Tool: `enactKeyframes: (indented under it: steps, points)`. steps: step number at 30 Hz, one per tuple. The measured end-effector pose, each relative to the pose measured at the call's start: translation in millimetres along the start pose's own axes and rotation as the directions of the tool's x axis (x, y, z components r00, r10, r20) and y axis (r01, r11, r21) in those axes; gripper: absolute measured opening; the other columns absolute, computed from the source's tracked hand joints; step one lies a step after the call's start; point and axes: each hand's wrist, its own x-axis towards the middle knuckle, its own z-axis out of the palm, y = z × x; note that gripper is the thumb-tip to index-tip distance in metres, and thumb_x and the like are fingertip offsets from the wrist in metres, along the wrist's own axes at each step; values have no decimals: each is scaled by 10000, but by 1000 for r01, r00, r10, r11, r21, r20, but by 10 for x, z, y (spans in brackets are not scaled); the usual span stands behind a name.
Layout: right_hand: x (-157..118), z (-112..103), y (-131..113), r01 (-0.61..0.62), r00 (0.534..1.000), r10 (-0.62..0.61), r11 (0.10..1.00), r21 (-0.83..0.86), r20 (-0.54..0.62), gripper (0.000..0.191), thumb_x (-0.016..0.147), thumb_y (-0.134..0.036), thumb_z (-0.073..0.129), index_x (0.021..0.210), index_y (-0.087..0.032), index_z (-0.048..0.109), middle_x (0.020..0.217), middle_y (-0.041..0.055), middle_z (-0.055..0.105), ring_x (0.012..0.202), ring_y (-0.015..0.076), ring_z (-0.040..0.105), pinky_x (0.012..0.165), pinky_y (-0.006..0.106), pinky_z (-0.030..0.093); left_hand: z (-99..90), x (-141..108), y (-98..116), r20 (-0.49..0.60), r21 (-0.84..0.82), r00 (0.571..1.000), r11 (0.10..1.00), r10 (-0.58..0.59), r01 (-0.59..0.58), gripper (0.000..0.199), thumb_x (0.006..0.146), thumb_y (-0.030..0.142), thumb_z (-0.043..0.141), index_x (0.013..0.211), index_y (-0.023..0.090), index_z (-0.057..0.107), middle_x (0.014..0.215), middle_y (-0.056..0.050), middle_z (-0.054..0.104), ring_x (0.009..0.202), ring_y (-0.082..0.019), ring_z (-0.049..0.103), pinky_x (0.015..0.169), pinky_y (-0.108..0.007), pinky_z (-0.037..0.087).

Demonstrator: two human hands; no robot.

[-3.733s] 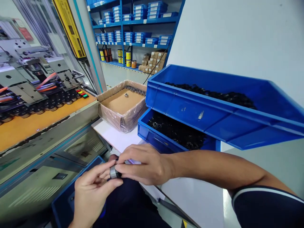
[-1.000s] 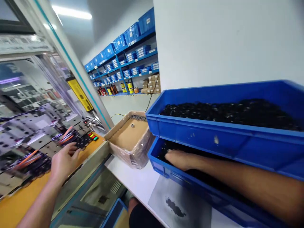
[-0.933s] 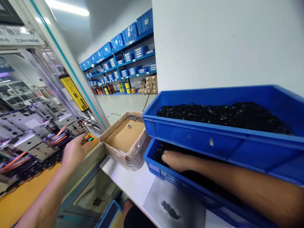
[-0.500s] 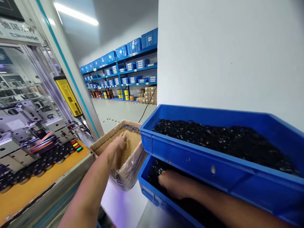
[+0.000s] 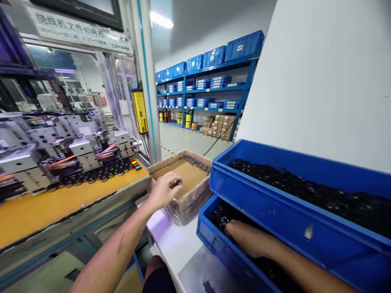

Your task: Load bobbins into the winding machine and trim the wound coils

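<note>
Here, my left hand (image 5: pixel 165 188) pinches a small ring-shaped metal part (image 5: pixel 179 182) between thumb and fingers, over the plastic-wrapped cardboard box (image 5: pixel 191 206). It looks light, stiff, perhaps slick; its outer rim seems the best hold. My left forearm slants forward. My right hand (image 5: pixel 244 237) reaches into the lower blue bin (image 5: pixel 215 243), fingertips hidden, their grip unclear.

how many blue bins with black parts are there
2: the upper bin, the lower bin beneath it, with the right hand inside. What shelf bins hold is hidden.
</note>
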Motion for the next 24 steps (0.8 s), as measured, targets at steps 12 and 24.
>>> enactKeyframes:
  steps: [12,24]
  points:
    - [-141,-356,-575,55,816,-140,984,-167,-560,260,910,-121,453,1000,-113,698,1031,150,642,899,216,630,811,326,511,-410,-2293,433,-331,-625,881,778,-338,63,198,803,212,762,1000,232,764,1154,-77,727,879,-186,758,775,-237,629]
    - [-540,161,-1489,865,317,-531,501,10,-786,66,924,-103,585,971,-108,631,870,95,668,810,132,632,718,241,559,-175,-2307,796,-300,-615,854,771,-424,166,186,668,215,851,842,232,789,914,-57,796,853,-192,749,728,-206,609]
